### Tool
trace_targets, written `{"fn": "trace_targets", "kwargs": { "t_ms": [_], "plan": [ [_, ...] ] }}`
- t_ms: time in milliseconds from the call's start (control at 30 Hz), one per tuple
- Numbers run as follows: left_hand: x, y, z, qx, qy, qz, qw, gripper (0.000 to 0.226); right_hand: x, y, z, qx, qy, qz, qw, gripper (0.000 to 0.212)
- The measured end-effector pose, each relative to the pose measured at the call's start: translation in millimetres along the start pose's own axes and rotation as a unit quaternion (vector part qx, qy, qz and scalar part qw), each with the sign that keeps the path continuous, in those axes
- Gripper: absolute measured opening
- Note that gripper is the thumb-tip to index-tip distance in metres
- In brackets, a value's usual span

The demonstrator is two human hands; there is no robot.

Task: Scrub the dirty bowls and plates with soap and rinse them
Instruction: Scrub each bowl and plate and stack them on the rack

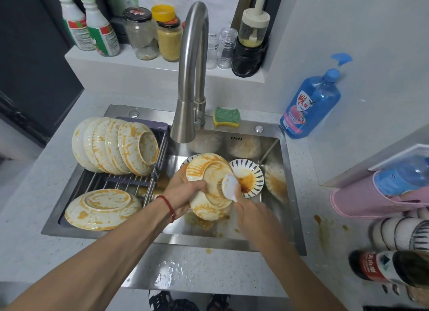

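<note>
Bowls (210,190) gripped in left hand (183,194); right hand (249,212) presses brush (229,187) against them.

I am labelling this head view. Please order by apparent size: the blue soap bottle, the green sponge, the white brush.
1. blue soap bottle
2. green sponge
3. white brush
Sponge and brush look close; the brush is partly hidden by the right hand.

On the ledge behind the sink stand two white bottles with green labels (91,23), a near-empty glass jar with a black lid (141,33) and a jar of yellow grains (169,35) just beside it. Further along the ledge are stacked clear plastic cups (226,47) and an oil bottle with a brush top (252,26) set in a black holder. To the right, on the speckled counter (255,271), orange sauce is smeared (321,229) near a pink pouch (376,199) and a dark bottle with a red label (371,267) lying on its side.
</note>
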State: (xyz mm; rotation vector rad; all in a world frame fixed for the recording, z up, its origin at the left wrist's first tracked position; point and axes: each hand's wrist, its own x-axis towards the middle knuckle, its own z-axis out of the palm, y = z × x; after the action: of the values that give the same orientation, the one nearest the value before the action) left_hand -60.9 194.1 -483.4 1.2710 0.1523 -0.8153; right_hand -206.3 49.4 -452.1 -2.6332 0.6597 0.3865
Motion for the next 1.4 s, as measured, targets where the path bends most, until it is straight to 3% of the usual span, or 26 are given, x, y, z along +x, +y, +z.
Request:
{"fn": "trace_targets", "kwargs": {
  "t_ms": [167, 233, 333, 400, 467, 533, 600, 667, 800, 967, 1033, 1100, 1200, 1333, 1400],
  "plan": [
    [7, 7, -3, 0.031, 0.022, 0.022, 0.999, 0.074, -14, -14, 11, 0.050, -0.034, -0.066, 0.996, 0.051],
    [6, 12, -8, 0.070, 0.012, 0.025, 0.997, 0.075, -9, 0, 6, 0.030, -0.036, -0.042, 0.998, 0.047],
    [10, 20, -14, 0.211, -0.030, 0.046, 0.976, 0.063, 10, 16, -9, 0.028, -0.021, 0.006, 0.999, 0.051],
    [13, 31, -13, 0.329, -0.068, 0.080, 0.938, 0.061, 21, 15, -19, 0.096, 0.043, 0.018, 0.994, 0.063],
    [14, 44, -7, 0.455, -0.104, 0.120, 0.876, 0.070, 35, 8, -25, 0.140, 0.083, -0.010, 0.987, 0.086],
    [11, 55, 6, 0.542, -0.144, 0.154, 0.813, 0.058, 50, 1, -28, 0.167, 0.085, -0.057, 0.981, 0.104],
    [8, 60, 15, 0.564, -0.171, 0.183, 0.787, 0.044, 58, 0, -30, 0.196, 0.073, -0.088, 0.974, 0.111],
    [4, 63, 16, 0.549, -0.166, 0.210, 0.791, 0.042, 58, 3, -33, 0.247, 0.080, -0.100, 0.961, 0.099],
    [-6, 67, -5, 0.431, -0.143, 0.167, 0.875, 0.045, 51, 15, -20, 0.369, 0.086, -0.039, 0.924, 0.062],
    [-20, 45, -18, 0.353, -0.107, 0.092, 0.925, 0.047, 49, 10, -9, 0.496, 0.048, 0.038, 0.866, 0.081],
    [-19, 37, -17, 0.348, -0.075, 0.097, 0.929, 0.043, 47, 6, -9, 0.465, 0.039, 0.027, 0.884, 0.074],
    [-17, 35, -16, 0.366, -0.043, 0.099, 0.924, 0.042, 43, 3, -14, 0.369, 0.051, 0.019, 0.928, 0.068],
    [-7, 32, -18, 0.435, 0.010, 0.121, 0.892, 0.046, 36, -2, -21, 0.206, 0.072, 0.007, 0.976, 0.057],
    [-5, 32, -13, 0.517, 0.053, 0.153, 0.840, 0.040, 9, -42, -19, 0.068, 0.026, -0.128, 0.989, 0.072],
    [-6, 34, -13, 0.531, 0.053, 0.152, 0.832, 0.041, 12, -46, -21, 0.021, 0.034, -0.132, 0.990, 0.073]
  ]
}}
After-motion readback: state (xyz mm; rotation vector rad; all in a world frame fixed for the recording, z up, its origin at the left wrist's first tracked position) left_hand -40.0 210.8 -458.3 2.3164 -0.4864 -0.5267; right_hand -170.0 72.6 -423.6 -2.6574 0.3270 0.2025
